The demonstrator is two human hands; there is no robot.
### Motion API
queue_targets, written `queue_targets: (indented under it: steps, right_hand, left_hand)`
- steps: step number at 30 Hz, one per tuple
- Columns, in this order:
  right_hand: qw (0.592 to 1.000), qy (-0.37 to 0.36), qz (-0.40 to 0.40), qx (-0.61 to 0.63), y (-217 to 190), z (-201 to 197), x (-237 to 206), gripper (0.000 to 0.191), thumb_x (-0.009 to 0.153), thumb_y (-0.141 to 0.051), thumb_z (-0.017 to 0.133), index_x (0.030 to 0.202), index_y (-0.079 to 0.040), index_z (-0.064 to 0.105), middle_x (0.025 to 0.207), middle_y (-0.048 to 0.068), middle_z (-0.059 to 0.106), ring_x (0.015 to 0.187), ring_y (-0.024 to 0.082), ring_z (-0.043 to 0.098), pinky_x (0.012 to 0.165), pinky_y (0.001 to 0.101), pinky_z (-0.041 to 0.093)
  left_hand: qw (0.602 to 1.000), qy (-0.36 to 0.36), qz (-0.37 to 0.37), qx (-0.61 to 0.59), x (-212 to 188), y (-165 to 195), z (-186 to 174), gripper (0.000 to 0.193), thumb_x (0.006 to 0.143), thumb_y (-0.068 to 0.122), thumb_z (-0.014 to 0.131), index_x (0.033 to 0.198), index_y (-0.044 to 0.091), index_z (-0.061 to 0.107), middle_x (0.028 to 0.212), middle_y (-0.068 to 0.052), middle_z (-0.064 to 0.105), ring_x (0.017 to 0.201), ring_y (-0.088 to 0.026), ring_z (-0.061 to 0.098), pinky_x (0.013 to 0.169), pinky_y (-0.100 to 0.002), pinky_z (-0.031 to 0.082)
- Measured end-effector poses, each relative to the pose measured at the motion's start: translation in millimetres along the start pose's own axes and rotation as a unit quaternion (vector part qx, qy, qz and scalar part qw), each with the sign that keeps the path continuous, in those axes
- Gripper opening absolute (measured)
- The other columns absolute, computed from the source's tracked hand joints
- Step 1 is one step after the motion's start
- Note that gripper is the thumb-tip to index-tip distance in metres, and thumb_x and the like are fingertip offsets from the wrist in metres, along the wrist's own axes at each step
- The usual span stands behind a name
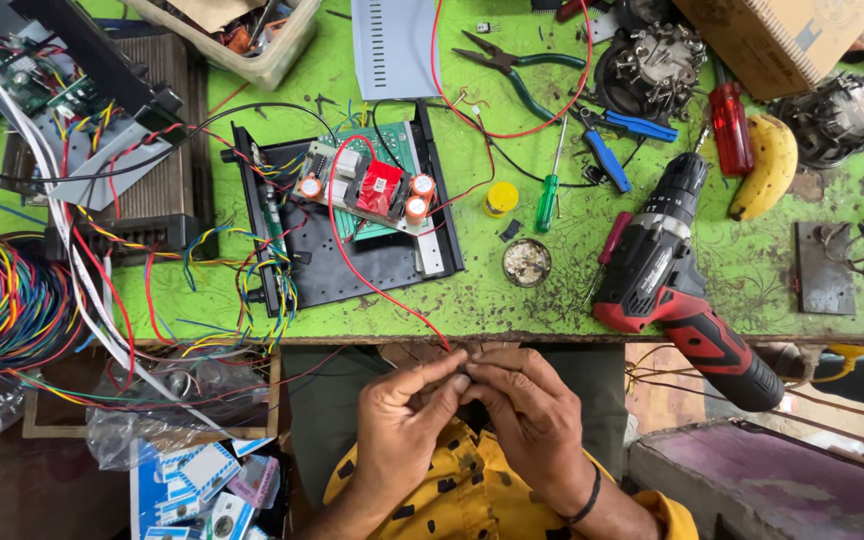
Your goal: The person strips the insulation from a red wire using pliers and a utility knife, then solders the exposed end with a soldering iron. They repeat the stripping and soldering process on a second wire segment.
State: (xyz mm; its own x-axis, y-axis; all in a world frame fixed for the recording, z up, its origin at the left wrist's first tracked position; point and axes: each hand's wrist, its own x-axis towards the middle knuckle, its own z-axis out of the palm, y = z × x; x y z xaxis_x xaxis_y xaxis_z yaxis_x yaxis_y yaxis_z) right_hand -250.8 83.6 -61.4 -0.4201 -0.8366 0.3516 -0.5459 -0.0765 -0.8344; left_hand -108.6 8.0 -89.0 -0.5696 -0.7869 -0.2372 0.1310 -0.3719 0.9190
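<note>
Both hands are below the desk [552, 300] edge, over the lap. Left hand [402, 420] and right hand [532, 415] meet fingertip to fingertip, each closed in a pinch on the end of one red wire [352, 268]. The wire runs up from the fingers, over the green desk and across the circuit board [367, 185].

Count on the desk:
- 1 board, lying in 1 black open chassis tray [352, 265]; on it 1 red block and 3 orange-topped capacitors [414, 208].
- 1 red-and-black cordless drill [667, 280], handle hanging past the desk edge, right of the hands.
- 2 pliers: green-handled [512, 62], blue-handled [612, 140].
- 3 screwdrivers: green [549, 195], small red [607, 250], big red-handled [730, 125].
- 1 banana [767, 165], beside the big screwdriver.
- 1 yellow cap [500, 198], 1 round tin [527, 262] of small parts.
- 1 bundle of multicoloured wires [22, 310], far left.
</note>
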Motion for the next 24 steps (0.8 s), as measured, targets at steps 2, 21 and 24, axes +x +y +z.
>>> queue_targets:
  steps: [2,21,24]
  right_hand:
    - [1.0,0.012,-0.002,0.003,2,2,-2,0.027,0.082,0.007,0.075,0.107,-0.001,0.073,0.105,0.009,0.073,0.094,0.019,0.074,0.08,0.0275,0.061]
    - [0.966,0.032,0.156,0.205,14,14,-20,0.012,0.09,0.002,0.073,0.102,0.002,0.072,0.101,0.007,0.071,0.088,0.013,0.073,0.076,0.0269,0.061]
    - [0.874,0.033,0.251,0.415,26,15,-23,0.009,0.098,0.002,0.07,0.104,0.008,0.07,0.101,0.008,0.069,0.091,0.014,0.068,0.082,0.0292,0.058]
  left_hand:
    - [1.0,-0.007,0.016,0.025,0,2,0,0.027,0.095,0.001,0.071,0.122,-0.001,0.076,0.095,-0.007,0.08,0.083,-0.007,0.069,0.074,-0.021,0.057]
    - [1.0,-0.006,-0.029,-0.011,6,-3,-2,0.019,0.096,0.001,0.067,0.111,-0.004,0.076,0.082,-0.006,0.075,0.072,-0.007,0.068,0.07,-0.025,0.061]
    - [0.998,-0.03,-0.049,-0.029,9,2,-6,0.018,0.097,0.006,0.066,0.111,-0.003,0.073,0.089,-0.008,0.079,0.08,-0.01,0.074,0.075,-0.027,0.064]
